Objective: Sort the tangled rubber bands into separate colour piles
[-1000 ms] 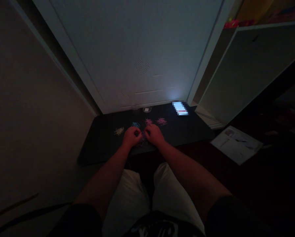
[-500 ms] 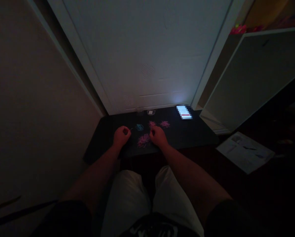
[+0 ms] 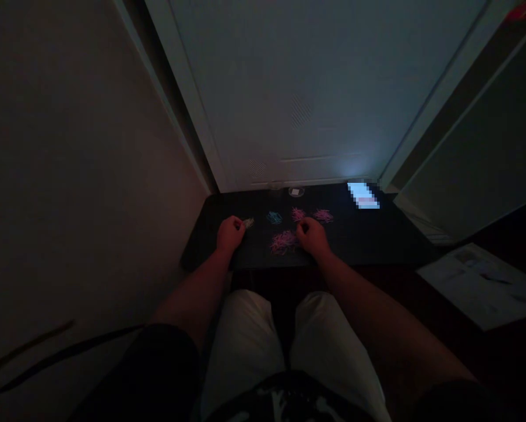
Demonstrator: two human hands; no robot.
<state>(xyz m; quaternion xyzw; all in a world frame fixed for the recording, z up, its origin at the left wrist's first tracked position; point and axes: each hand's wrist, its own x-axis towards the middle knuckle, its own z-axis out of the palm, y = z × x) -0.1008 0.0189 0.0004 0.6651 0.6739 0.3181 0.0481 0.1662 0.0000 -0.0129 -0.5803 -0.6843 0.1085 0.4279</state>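
My left hand (image 3: pixel 230 234) is closed in a pinch at the edge of a small pale yellowish pile of thin strands (image 3: pixel 249 223). Whatever its fingertips hold is too small and dark to make out. My right hand (image 3: pixel 314 237) is curled with thumb and fingers together, beside the largest pink-purple pile of strands (image 3: pixel 282 242). Its grip is hidden. Behind it lie a small pink pile (image 3: pixel 297 214) and another pink pile (image 3: pixel 323 215). A blue pile (image 3: pixel 274 217) sits between the pale one and the pinks.
The piles lie on a low dark table (image 3: pixel 363 243) against a white door-like panel (image 3: pixel 315 76). At its back are a lit phone (image 3: pixel 363 195) and a round clear container with a white square (image 3: pixel 296 191). A printed sheet (image 3: pixel 478 281) lies to the right, below table level.
The view has swung left, shifting everything rightward. My left hand has moved to the pale pile, which it hid before; a thin strand showed at its fingertips earlier. My right hand stays by the pink piles.
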